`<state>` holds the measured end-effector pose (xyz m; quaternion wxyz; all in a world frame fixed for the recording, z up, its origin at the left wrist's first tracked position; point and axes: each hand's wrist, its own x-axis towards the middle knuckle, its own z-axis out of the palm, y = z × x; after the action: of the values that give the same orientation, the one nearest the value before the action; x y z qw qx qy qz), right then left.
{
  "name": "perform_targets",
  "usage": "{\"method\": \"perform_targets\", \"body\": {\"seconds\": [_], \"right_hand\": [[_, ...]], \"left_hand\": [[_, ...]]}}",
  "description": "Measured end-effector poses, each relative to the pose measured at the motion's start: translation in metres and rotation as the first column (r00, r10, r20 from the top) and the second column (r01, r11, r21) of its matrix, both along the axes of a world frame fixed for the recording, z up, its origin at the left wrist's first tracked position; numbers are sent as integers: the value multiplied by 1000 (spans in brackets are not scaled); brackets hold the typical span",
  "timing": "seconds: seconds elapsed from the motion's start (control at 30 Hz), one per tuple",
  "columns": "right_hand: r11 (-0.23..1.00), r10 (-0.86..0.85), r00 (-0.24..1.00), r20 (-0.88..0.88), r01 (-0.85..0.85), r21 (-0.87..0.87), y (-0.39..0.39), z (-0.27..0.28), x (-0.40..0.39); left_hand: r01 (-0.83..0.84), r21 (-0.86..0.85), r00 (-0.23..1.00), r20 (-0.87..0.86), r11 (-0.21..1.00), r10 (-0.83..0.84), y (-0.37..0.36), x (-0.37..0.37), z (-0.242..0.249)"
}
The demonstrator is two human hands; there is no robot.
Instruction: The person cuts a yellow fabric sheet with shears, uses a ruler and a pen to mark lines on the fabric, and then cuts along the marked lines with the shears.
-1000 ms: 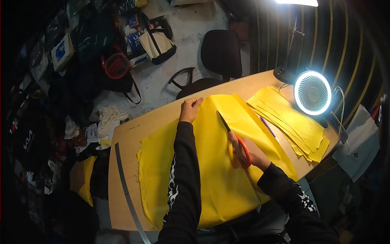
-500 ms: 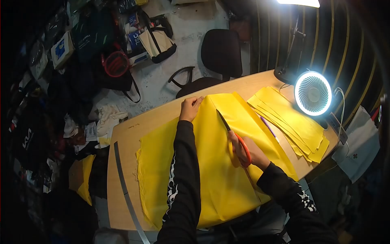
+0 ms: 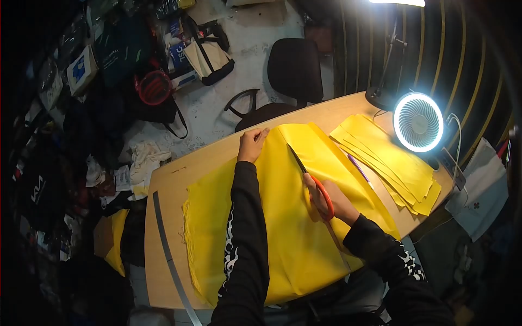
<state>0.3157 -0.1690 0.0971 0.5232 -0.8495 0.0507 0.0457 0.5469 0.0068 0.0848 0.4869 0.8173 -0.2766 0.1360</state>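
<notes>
A large sheet of yellow fabric covers much of the wooden table and hangs over its near edge. My left hand is closed at the sheet's far edge, with the fingers pinched on the fabric there. In my right hand is a pair of scissors with orange handles and dark blades. The blades lie along the yellow fabric and point toward its far edge, a little right of my left hand. A cut line runs back through the fabric from the scissors toward the near edge.
Cut yellow pieces lie stacked at the right, beside a purple pen. A lit round fan and a desk lamp stand behind. A metal ruler lies at the left; a black chair stands beyond the table.
The view has shifted very slightly. Both hands, the scissors and the yellow fabric hold nearly the same positions.
</notes>
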Motion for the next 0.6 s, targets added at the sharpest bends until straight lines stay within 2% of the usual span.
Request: {"method": "perform_targets", "body": {"seconds": [0.33,0.43,0.53,0.6], "right_hand": [[999,-7,996,94,11,-39,2,-5,10],[998,-47,988,144,40,54,5,-6,14],[997,27,998,-52,-23,76,3,10,9],[999,7,1000,-4,-7,45,3,3,11]], "left_hand": [[-18,4,1000,25,1000,18,0,-4,3],[-17,-7,999,34,1000,17,1,1,-1],[-30,-15,999,42,999,31,2,5,-5],[-41,-21,998,44,999,42,3,6,-4]]}}
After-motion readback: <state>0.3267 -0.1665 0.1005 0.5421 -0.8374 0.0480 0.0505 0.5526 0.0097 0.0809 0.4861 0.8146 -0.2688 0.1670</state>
